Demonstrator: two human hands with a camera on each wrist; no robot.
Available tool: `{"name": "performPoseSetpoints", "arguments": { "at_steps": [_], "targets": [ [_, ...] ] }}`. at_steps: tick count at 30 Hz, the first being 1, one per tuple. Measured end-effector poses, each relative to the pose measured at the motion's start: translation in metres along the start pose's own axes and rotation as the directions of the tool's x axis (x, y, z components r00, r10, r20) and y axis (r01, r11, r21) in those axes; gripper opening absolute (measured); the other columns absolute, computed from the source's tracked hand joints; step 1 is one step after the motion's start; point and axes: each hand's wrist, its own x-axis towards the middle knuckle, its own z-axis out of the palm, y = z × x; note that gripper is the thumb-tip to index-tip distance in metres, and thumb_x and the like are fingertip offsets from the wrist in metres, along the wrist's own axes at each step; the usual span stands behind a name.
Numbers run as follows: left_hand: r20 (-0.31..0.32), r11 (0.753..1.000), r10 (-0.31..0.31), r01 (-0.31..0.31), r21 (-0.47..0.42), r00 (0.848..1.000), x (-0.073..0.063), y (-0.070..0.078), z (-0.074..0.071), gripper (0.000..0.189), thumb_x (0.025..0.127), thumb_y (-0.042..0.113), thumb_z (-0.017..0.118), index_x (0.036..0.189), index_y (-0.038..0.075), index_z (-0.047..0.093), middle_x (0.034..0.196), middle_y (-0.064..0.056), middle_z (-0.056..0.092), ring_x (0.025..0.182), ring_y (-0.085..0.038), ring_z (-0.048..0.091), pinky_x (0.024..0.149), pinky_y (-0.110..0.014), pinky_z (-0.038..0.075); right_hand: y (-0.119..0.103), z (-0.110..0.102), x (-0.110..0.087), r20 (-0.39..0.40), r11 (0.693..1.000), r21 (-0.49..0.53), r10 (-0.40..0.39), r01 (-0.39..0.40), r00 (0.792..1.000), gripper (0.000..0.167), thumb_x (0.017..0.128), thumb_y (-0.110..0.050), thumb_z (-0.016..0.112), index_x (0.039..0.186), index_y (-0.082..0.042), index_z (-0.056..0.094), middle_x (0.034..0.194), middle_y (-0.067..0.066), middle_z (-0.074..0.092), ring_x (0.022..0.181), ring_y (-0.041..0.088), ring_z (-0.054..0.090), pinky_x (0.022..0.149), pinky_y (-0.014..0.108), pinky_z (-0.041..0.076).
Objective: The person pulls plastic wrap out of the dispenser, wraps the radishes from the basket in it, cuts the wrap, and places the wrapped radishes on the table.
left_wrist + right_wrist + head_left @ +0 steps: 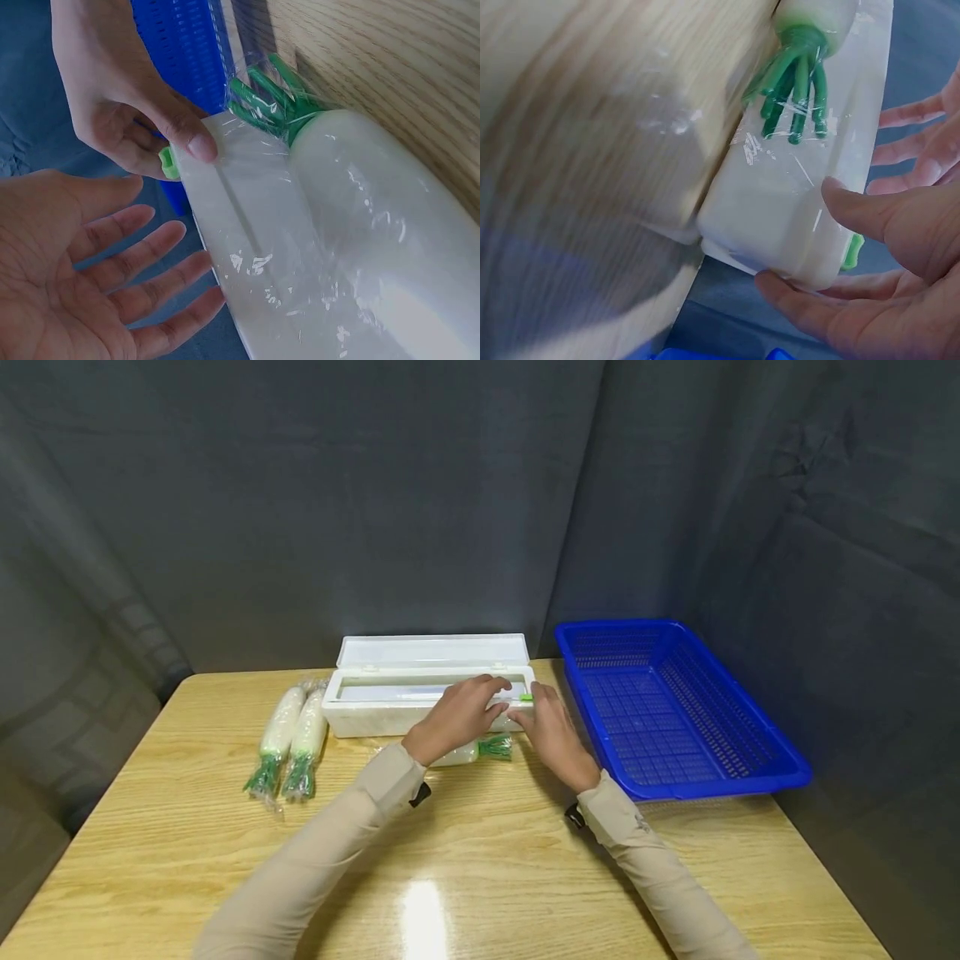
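Note:
A long white plastic-wrap dispenser [375,718] stands at the back of the table, lid [433,650] raised, with a green slide cutter [527,697] at its right end. My right hand [555,735] grips that end, thumb on the front wall and fingers bent around the corner beside the cutter. My left hand [461,710] hovers over the front rim with fingers spread; in the left wrist view its palm shows and it holds nothing. Clear wrap stretches from the dispenser over a white radish [375,187] with green stalks [270,97], lying in front.
Two wrapped radishes [281,722] lie side by side left of the dispenser. A blue plastic basket [682,792] stands on the right, close to my right forearm. Dark curtains [375,510] hang behind the wooden table [495,877].

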Motion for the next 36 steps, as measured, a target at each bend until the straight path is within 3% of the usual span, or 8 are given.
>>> {"name": "performPoseSetpoints", "arguments": {
  "at_steps": [5, 9, 13, 16, 19, 26, 31, 36],
  "targets": [
    [0.005, 1.000, -0.017, 0.017, -0.002, 1.000, 0.009, 0.002, 0.006, 0.029, 0.103, 0.015, 0.068, 0.129, 0.003, 0.069, 0.124, -0.015, 0.073, 0.109, -0.031, 0.072, 0.089, -0.045, 0.060, 0.005, 0.001, 0.000, -0.013, 0.999, 0.032, -0.012, 0.013, 1.000, 0.045, 0.089, -0.008, 0.082, 0.119, 0.019, 0.061, 0.112, 0.036, 0.066, 0.109, 0.049, 0.067, 0.091, 0.058, 0.055],
    [-0.003, 1.000, -0.017, 0.017, 0.004, 1.000, 0.016, 0.004, 0.012, 0.027, 0.103, 0.014, 0.068, 0.127, 0.002, 0.071, 0.120, -0.015, 0.074, 0.106, -0.030, 0.073, 0.086, -0.045, 0.060, 0.007, 0.000, 0.002, -0.032, 0.999, 0.046, -0.016, 0.018, 0.999, 0.031, 0.087, -0.011, 0.085, 0.096, 0.009, 0.062, 0.093, 0.025, 0.067, 0.088, 0.039, 0.067, 0.074, 0.053, 0.055],
    [-0.017, 0.999, -0.034, 0.034, 0.003, 0.999, 0.022, 0.006, 0.016, 0.024, 0.103, 0.014, 0.069, 0.124, 0.003, 0.073, 0.112, -0.013, 0.076, 0.100, -0.027, 0.074, 0.082, -0.043, 0.061, 0.009, -0.001, 0.004, -0.046, 0.998, 0.056, 0.010, -0.007, 0.999, 0.034, 0.087, -0.014, 0.085, 0.081, 0.001, 0.056, 0.072, 0.013, 0.056, 0.070, 0.029, 0.056, 0.061, 0.048, 0.050],
    [-0.037, 0.999, -0.037, 0.038, 0.026, 0.999, 0.026, 0.007, 0.021, 0.019, 0.102, 0.015, 0.070, 0.118, 0.007, 0.077, 0.104, -0.010, 0.076, 0.093, -0.024, 0.074, 0.078, -0.041, 0.060, 0.010, -0.002, 0.004, -0.053, 0.997, 0.068, 0.050, -0.046, 0.997, 0.030, 0.085, -0.015, 0.087, 0.085, 0.004, 0.062, 0.067, 0.012, 0.060, 0.066, 0.028, 0.059, 0.061, 0.049, 0.050],
    [-0.065, 0.997, -0.049, 0.053, 0.056, 0.997, 0.028, 0.007, 0.026, 0.014, 0.100, 0.018, 0.074, 0.110, 0.012, 0.080, 0.096, -0.006, 0.074, 0.087, -0.021, 0.073, 0.074, -0.039, 0.059, 0.011, -0.001, 0.002, -0.058, 0.996, 0.072, 0.065, -0.061, 0.996, 0.027, 0.084, -0.014, 0.088, 0.091, 0.004, 0.068, 0.072, 0.016, 0.069, 0.070, 0.029, 0.067, 0.064, 0.050, 0.053],
    [-0.128, 0.995, -0.030, 0.042, 0.096, 0.991, 0.030, 0.003, 0.036, 0.008, 0.093, 0.021, 0.079, 0.098, 0.015, 0.082, 0.093, -0.001, 0.077, 0.086, -0.021, 0.074, 0.075, -0.044, 0.054, 0.013, 0.003, 0.002, -0.081, 0.997, 0.072, 0.038, -0.032, 0.996, 0.030, 0.080, -0.017, 0.089, 0.080, -0.001, 0.064, 0.066, 0.011, 0.064, 0.062, 0.021, 0.059, 0.055, 0.040, 0.047],
    [-0.125, 0.994, -0.009, 0.022, 0.104, 0.992, 0.028, 0.000, 0.036, 0.006, 0.095, 0.015, 0.078, 0.097, 0.014, 0.083, 0.092, -0.002, 0.076, 0.082, -0.020, 0.073, 0.072, -0.040, 0.050, 0.013, 0.004, 0.000, -0.082, 0.990, 0.126, 0.071, -0.060, 0.994, 0.029, 0.081, -0.016, 0.089, 0.093, 0.004, 0.072, 0.080, 0.019, 0.075, 0.070, 0.027, 0.072, 0.058, 0.042, 0.055],
    [-0.116, 0.996, 0.004, 0.006, 0.092, 0.993, 0.028, -0.004, 0.033, 0.007, 0.096, 0.014, 0.076, 0.094, 0.014, 0.083, 0.090, -0.004, 0.076, 0.077, -0.020, 0.070, 0.070, -0.039, 0.047, 0.012, 0.003, -0.001, -0.091, 0.989, 0.131, 0.087, -0.075, 0.992, 0.036, 0.082, -0.019, 0.089, 0.103, 0.006, 0.074, 0.086, 0.022, 0.076, 0.074, 0.031, 0.073, 0.060, 0.047, 0.056]
  ]
}}
